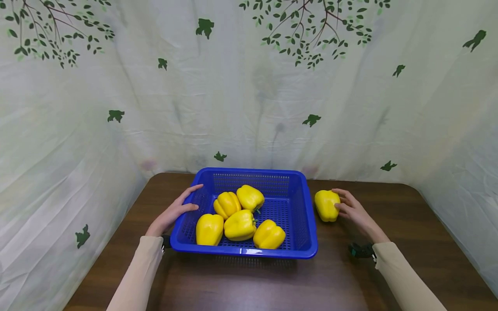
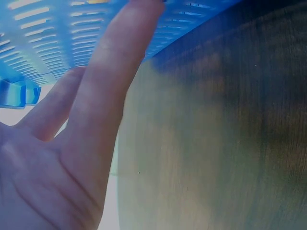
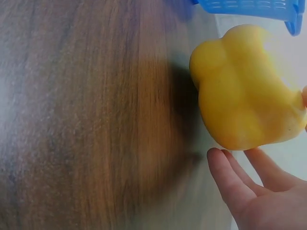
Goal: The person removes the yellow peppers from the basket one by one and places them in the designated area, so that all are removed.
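At frame right, the right hand (image 1: pixel 355 212) grips a yellow bell pepper (image 1: pixel 326 206); a blue basket (image 1: pixel 272 254) (touched at left by the left hand (image 1: pixel 172 214), fingers straight) walls off five more peppers (image 1: pixel 239 225).

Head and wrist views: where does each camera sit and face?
Head: worn on the head, facing forward and down at the basket; left hand and right hand show.
Left wrist: worn there, facing the basket's side; left hand shows.
Right wrist: worn there, facing a pepper; right hand shows.
Head and right wrist share that pepper.
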A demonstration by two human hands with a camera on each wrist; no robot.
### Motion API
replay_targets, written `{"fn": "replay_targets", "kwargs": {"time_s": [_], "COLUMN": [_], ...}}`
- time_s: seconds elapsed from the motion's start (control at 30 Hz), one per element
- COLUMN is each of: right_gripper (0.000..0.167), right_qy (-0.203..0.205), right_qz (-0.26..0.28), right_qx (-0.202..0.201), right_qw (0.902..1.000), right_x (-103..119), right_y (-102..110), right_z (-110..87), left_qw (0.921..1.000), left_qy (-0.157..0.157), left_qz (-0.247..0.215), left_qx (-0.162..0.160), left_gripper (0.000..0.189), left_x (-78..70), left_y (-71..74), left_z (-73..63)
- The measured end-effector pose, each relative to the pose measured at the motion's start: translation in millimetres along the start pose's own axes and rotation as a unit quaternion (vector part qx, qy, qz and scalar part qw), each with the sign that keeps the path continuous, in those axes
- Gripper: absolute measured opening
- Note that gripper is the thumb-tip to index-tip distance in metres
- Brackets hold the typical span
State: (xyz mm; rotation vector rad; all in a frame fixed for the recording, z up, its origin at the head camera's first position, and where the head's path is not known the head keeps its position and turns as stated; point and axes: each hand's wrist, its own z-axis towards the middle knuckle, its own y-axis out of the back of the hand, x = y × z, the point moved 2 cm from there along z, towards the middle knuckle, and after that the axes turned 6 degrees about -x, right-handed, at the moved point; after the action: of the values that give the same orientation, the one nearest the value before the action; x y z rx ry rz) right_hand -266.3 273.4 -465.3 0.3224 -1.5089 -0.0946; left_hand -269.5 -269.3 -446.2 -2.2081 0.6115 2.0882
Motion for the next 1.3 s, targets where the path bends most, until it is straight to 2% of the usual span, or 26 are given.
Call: {"fn": "replay_targets", "kwargs": {"time_s": [0.3, 0.5, 0.87, 1.13, 1.3], "right_gripper": [0.053, 0.052, 0.047, 0.046, 0.045], "right_qy": [0.005, 0.018, 0.035, 0.072, 0.087], "right_qz": [-0.003, 0.002, -0.002, 0.008, 0.028], "right_qx": [-0.008, -0.013, -0.052, -0.058, -0.034], "right_qw": [1.0000, 0.9997, 0.9980, 0.9957, 0.9952], "right_x": [2, 6, 23, 38, 50], "right_y": [1, 4, 12, 12, 7], "right_z": [-1.5, -1.9, -4.2, -7.3, -8.4], "left_qw": [0.9999, 0.9999, 0.9999, 0.9999, 0.9999], "left_qy": [0.003, 0.001, 0.000, -0.002, 0.002], "left_qz": [-0.016, -0.011, -0.015, -0.014, -0.009], "left_qx": [-0.001, -0.005, -0.006, -0.009, -0.012], "left_gripper": [0.062, 0.062, 0.063, 0.063, 0.063], "left_x": [0.2, -0.7, -1.3, -1.2, -1.3], "left_y": [-1.2, -2.0, -2.5, -3.4, -3.5], "left_z": [-1.3, -1.7, -2.8, -2.4, -2.6]}}
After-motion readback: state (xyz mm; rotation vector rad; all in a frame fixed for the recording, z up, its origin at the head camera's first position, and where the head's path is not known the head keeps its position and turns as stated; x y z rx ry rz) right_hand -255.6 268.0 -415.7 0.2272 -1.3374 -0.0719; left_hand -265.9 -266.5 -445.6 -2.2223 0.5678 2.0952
